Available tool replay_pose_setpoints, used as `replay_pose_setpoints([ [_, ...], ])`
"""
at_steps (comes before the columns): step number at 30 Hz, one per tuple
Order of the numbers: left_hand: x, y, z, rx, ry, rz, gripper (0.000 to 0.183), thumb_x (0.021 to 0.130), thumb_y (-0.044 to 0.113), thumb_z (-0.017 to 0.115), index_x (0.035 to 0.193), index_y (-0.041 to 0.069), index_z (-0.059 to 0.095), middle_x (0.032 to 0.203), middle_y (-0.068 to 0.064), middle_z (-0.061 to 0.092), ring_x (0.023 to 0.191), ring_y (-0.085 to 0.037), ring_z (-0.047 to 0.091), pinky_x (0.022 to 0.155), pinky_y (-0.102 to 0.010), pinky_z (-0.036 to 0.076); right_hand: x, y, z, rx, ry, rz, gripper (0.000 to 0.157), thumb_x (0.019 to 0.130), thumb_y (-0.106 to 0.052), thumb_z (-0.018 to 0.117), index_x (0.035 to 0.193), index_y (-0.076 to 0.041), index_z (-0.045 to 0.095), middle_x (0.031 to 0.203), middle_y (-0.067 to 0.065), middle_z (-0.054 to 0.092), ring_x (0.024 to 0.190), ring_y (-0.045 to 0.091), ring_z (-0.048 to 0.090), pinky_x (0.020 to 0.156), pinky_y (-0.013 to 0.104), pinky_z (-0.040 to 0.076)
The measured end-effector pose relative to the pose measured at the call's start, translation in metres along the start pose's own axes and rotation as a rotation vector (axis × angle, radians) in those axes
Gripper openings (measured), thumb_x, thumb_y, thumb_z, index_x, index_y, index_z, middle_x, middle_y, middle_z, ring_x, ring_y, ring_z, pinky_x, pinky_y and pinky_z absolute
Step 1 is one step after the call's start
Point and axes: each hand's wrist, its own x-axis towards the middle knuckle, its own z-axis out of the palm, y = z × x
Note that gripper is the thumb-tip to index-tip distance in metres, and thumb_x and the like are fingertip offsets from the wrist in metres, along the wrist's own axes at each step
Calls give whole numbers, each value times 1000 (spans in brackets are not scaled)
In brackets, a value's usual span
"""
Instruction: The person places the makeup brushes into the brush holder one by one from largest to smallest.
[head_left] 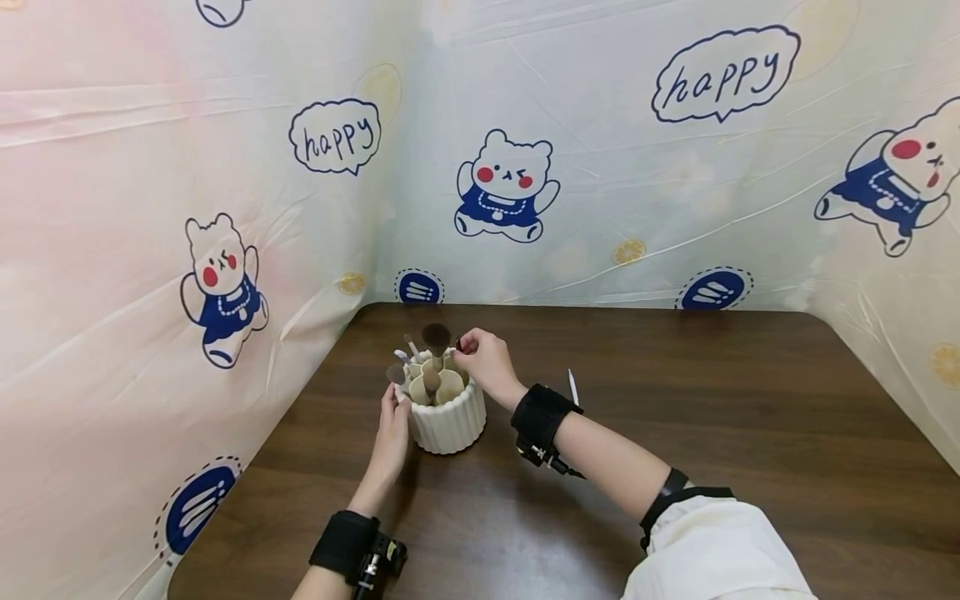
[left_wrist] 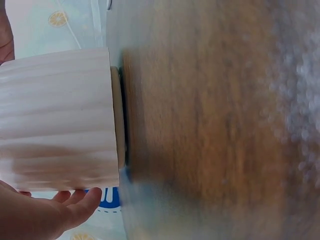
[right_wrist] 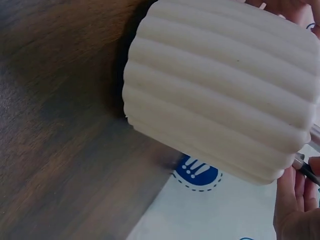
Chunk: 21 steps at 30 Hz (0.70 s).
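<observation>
A white ribbed brush holder (head_left: 448, 425) with several round compartments stands on the table. It carries makeup brushes, among them a large dark fluffy brush (head_left: 436, 337) and a smaller brown-headed brush (head_left: 431, 381). My left hand (head_left: 392, 433) holds the holder's left side, fingers round the far side, also seen in the left wrist view. At the rim's right, my right hand (head_left: 487, 362) pinches a slim black-and-silver stick (right_wrist: 306, 169). The fingers hide most of that stick, so its kind is unclear. The right wrist view shows the holder's ribbed wall (right_wrist: 220, 90) up close.
A slim white pen-like stick (head_left: 573, 386) lies on the brown wooden table (head_left: 712, 400), beyond my right wrist. Patterned curtains (head_left: 600, 183) with bears and lettering hang along the table's back and sides.
</observation>
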Motion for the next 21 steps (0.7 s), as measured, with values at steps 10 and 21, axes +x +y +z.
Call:
replay_pose_setpoints([
  [10,0,-1,-1,-15,-8,38,61,103,26,27,152,0,2,156,-28,13,146,-39,13,119,-53,14,1,-8,-3,-137,-99,-35,7,83,-5,65,88,-2,62,86,12,67,77,19,61,67,21,47],
  [21,0,-2,-1,-20,-19,16,62,103,27,27,152,0,2,157,-28,11,146,-39,12,119,-54,14,6,-12,-5,-233,-212,2,6,83,-2,65,84,-1,59,81,6,58,72,15,49,64,20,38],
])
